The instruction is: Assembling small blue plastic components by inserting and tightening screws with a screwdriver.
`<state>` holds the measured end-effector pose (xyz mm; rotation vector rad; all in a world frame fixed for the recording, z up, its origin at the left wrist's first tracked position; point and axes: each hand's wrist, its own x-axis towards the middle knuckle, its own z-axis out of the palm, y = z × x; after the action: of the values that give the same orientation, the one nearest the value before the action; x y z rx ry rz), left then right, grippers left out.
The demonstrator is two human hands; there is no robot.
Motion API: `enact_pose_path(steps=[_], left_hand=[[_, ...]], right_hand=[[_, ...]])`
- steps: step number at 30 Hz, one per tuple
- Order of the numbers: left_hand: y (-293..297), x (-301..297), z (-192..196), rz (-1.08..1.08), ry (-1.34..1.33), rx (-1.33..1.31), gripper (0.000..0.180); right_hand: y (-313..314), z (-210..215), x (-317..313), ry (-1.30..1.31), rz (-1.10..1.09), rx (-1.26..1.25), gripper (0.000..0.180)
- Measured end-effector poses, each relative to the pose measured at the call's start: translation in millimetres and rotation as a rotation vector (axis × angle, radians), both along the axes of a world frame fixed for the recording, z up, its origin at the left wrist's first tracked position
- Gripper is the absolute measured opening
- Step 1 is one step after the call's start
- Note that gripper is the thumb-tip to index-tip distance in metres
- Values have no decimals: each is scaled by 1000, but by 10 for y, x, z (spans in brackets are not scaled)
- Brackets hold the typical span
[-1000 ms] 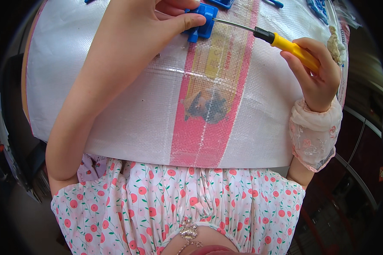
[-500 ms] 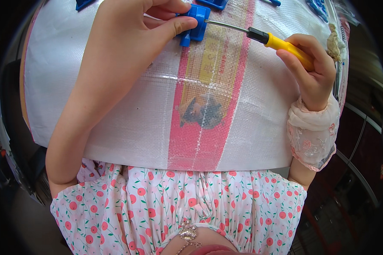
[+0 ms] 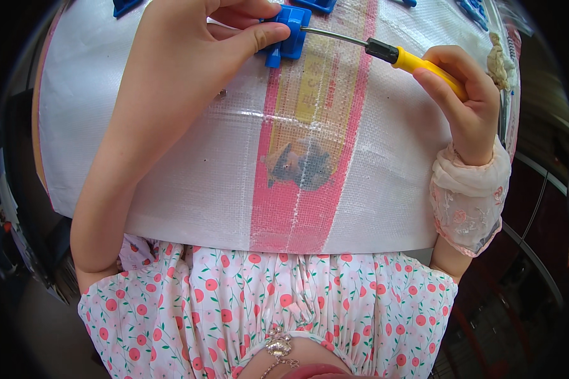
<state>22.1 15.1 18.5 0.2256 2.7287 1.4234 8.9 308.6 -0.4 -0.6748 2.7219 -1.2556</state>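
At the far middle of the table, my left hand (image 3: 234, 31) pinches a small blue plastic part (image 3: 294, 41) between thumb and fingers. A short stub of the part points toward me below the thumb. My right hand (image 3: 464, 88) is wrapped round the yellow handle of a screwdriver (image 3: 417, 62), which has a black collar and a metal shaft. The shaft runs leftward, and its tip meets the right side of the blue part. Whether a screw sits at the tip is too small to tell.
A white woven sheet (image 3: 189, 208) with a pink printed stripe covers the table. More blue plastic pieces (image 3: 319, 5) lie along the far edge, with a blue cluster (image 3: 473, 14) at the far right. A small metal bit (image 3: 222, 93) rests beside my left wrist. Knotted cord (image 3: 498, 60) hangs at the right edge.
My right hand has turned slightly round the screwdriver handle, and its wrist has shifted a little to the right. The blue part and my left hand have hardly moved.
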Motion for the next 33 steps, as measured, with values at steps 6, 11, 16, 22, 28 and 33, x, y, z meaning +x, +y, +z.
enact_pose_path(steps=[6, 11, 16, 22, 28, 33], left_hand=[[76, 16, 47, -24, 61, -113, 11], [-70, -70, 19, -88, -21, 36, 10], [7, -1, 43, -61, 81, -14, 10], [-15, -12, 42, -79, 94, -36, 10], [39, 11, 69, -53, 99, -120, 10], [7, -13, 44, -42, 64, -69, 10]], right_hand=[[-167, 47, 26, -54, -5, -61, 23], [-164, 92, 52, -161, -47, -73, 22], [-206, 162, 79, -269, -87, -75, 23], [-209, 197, 75, -387, -91, -40, 23], [-202, 220, 51, -352, -88, -64, 26], [-25, 213, 31, -103, -18, 81, 25]])
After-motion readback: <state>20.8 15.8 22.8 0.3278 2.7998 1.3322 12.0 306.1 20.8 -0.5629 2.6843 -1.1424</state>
